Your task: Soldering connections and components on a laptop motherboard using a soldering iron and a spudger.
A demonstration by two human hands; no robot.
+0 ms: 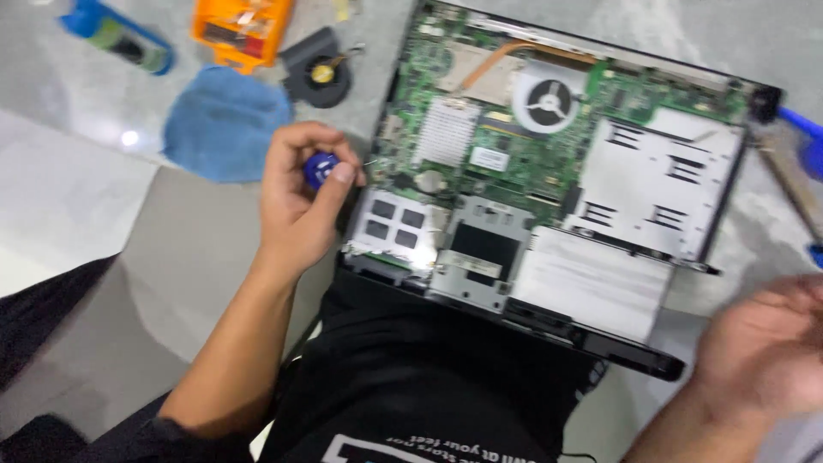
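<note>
An opened laptop base (549,171) lies with its green circuit board, copper heat pipe and round fan exposed. Its near edge rests against my lap in a black shirt. My left hand (300,197) is closed around the blue handle of a small screwdriver (320,167), just left of the laptop's left edge; the thin tip points toward the board. My right hand (767,343) hovers blurred at the lower right, beside the laptop's near right corner, fingers loosely apart with nothing seen in it.
On the pale tiled floor to the upper left lie a blue cloth (225,120), a loose black fan (319,73), an orange tool case (244,30) and a blue-green tube (120,36). A blue-handled tool (806,141) lies at the right edge.
</note>
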